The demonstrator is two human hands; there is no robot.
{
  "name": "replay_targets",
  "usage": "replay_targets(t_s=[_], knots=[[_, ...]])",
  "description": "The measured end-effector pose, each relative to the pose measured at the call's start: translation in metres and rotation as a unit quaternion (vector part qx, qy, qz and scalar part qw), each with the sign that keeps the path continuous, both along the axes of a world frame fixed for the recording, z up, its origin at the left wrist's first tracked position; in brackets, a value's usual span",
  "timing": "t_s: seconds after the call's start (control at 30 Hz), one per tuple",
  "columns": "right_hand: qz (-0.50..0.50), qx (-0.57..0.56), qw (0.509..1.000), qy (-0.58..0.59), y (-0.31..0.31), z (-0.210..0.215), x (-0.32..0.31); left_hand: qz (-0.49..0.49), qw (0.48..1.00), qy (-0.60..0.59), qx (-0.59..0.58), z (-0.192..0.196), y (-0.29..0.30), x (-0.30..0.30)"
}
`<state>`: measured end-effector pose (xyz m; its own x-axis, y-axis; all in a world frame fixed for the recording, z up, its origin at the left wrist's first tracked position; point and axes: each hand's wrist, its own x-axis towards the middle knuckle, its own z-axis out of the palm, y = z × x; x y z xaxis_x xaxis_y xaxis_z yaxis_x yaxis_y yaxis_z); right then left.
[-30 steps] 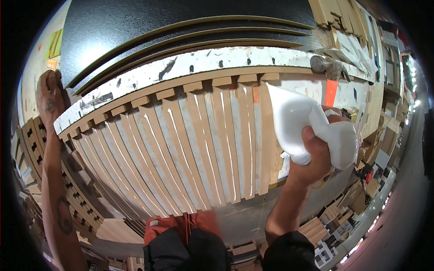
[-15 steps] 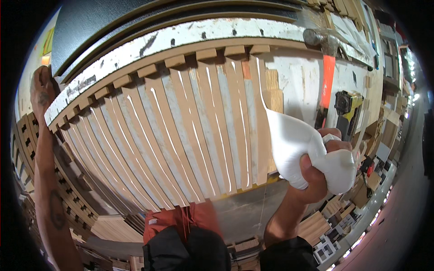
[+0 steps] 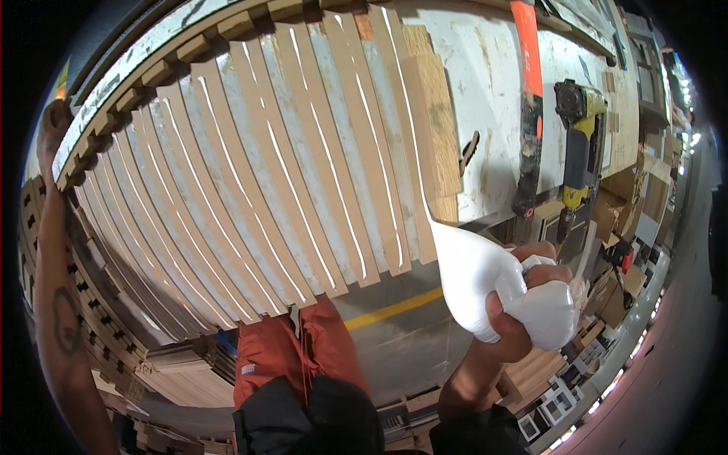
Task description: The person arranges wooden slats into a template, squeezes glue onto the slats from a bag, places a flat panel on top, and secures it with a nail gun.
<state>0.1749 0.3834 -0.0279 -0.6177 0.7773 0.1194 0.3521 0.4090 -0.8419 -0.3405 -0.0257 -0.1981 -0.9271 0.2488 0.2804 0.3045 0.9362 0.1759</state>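
My right hand (image 3: 523, 303) is wrapped round a white plastic squeeze bottle (image 3: 474, 280). The bottle is tilted, with its narrow tip at the lower part of the rightmost wooden strip (image 3: 406, 136). White lines of what looks like glue run along this strip and the several brown strips (image 3: 303, 167) to its left. These strips lie side by side with gaps, their far ends against a row of small blocks (image 3: 235, 26). At the far left, my left hand (image 3: 57, 125) is by the end of the white-painted board (image 3: 76, 144); its fingers are too dim to read.
Right of the strips, a hammer with an orange and black handle (image 3: 528, 98) and a yellow-black power drill (image 3: 578, 140) lie on the white bench top (image 3: 493, 83). A light wood piece (image 3: 436, 114) sits beside the last strip. Stacked boards (image 3: 189, 371) stand lower left.
The bottle's tip has travelled down the rightmost strip toward me, leaving a longer white line behind. My view has shifted, so the hammer's head is out of sight.
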Motion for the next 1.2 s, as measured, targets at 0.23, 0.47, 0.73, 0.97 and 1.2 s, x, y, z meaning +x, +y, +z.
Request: replay_targets(t_s=[0.23, 0.47, 0.73, 0.97, 1.2], knots=[[-0.015, -0.027, 0.999, -0.027, -0.007, -0.011, 0.033, 0.031, 0.925, -0.343, 0.161, 0.077, 0.097, 0.071], [-0.044, -0.089, 0.994, -0.035, -0.012, -0.013, 0.043, 0.102, 0.891, -0.381, 0.226, 0.096, 0.127, 0.1], [-0.104, -0.241, 0.951, 0.164, 0.014, 0.05, 0.047, -0.024, 0.999, 0.005, -0.023, 0.013, 0.009, 0.002], [-0.006, -0.587, 0.65, 0.483, 0.079, 0.088, 0.015, -0.023, 1.0, 0.02, 0.004, 0.027, 0.045, 0.044], [0.065, -0.666, 0.446, 0.594, 0.125, 0.113, -0.033, -0.023, 0.991, -0.042, 0.128, 0.05, 0.039, 0.059]])
